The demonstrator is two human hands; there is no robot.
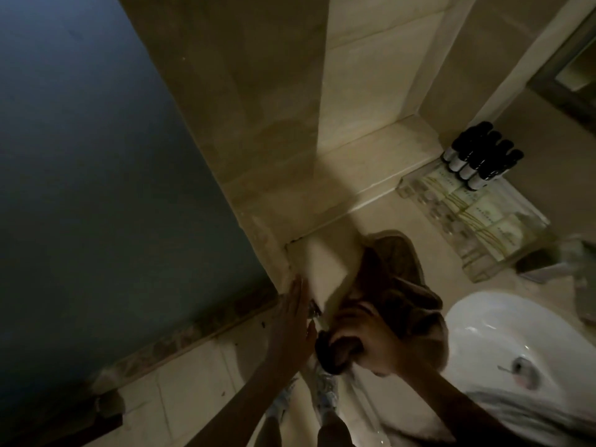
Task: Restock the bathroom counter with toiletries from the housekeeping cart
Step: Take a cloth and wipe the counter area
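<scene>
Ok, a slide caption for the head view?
Right hand grips a brown cloth on the counter, left hand flat, bottles behind.

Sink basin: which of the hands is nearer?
Right. The right hand grips the brown cloth just left of the sink basin; the left hand lies flat farther left, beyond the cloth.

The beige stone counter (380, 221) looks smooth and softly polished, like the cream wall tiles (371, 75). The crumpled brown cloth (396, 285) is soft, matt towelling. The white oval basin (503, 324) is glossy ceramic. The clear plastic tray (483, 275) shines; its small dark bottles (480, 156) look glossy, and the cream packets (477, 214) look like paper.
</scene>
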